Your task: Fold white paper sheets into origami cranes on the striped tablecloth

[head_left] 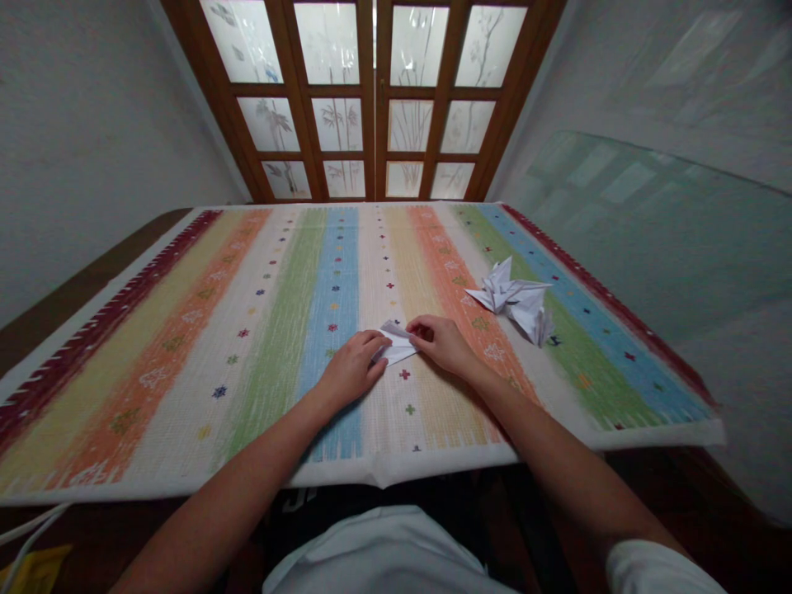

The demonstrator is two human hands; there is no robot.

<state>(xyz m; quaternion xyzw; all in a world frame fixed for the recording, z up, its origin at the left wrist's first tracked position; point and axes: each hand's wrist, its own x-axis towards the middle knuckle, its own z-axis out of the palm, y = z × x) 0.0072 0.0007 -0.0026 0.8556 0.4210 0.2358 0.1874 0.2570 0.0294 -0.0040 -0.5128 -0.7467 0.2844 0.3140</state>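
A small piece of folded white paper (pixel 399 348) lies on the striped tablecloth (pixel 266 363), straight ahead of me. My left hand (pixel 354 363) rests on its left side, fingers bent over the paper and holding it against the cloth. At the paper's right corner, my right hand (pixel 442 342) pinches the edge between thumb and curled fingers. A raised flap shows along the paper's far side, between both hands. To the right of my right hand sit several folded white paper cranes (pixel 516 299), bunched together with pointed wings and tips.
The table reaches away to wooden doors (pixel 374 124) with patterned glass panes. Plain walls stand to the left and right, with a glass panel (pixel 649 247) leaning at the right. White cables (pixel 37 524) hang at the near left, beside something yellow (pixel 38 569).
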